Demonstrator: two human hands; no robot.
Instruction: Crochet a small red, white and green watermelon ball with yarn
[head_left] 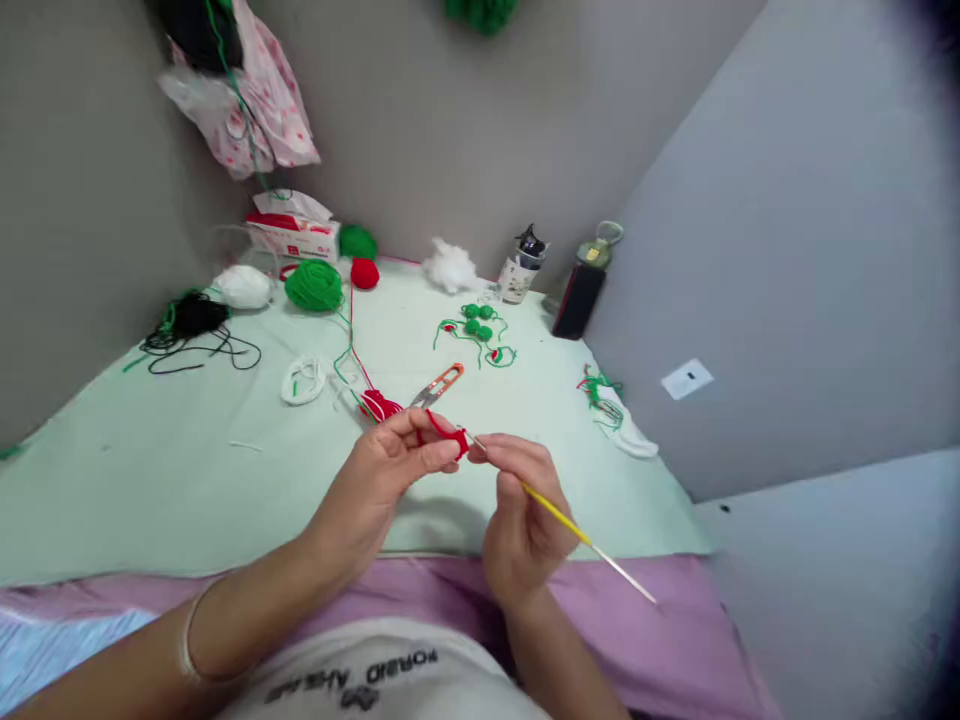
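Observation:
Between thumb and fingers, my left hand (401,455) pinches a small red crochet piece (462,444), with red yarn running over its fingers. A crochet hook (559,514) with a yellow grip is held in my right hand (529,510), its metal tip at the red piece's edge. Just behind my left hand lies a red-and-white bundle of yarn (377,405), partly hidden. A pair of orange-handled thread snips (442,383) rests beyond my fingers. A red yarn ball (364,273) sits farther back, a red strand leading from it towards my left hand.
Green (313,286), white (244,287) and black yarn (196,318) lie at the back left, by a tissue box (296,236). Small green crocheted balls (478,322), white stuffing (450,266), a cup (521,272) and a bottle (581,290) are along the back. Walls enclose the table.

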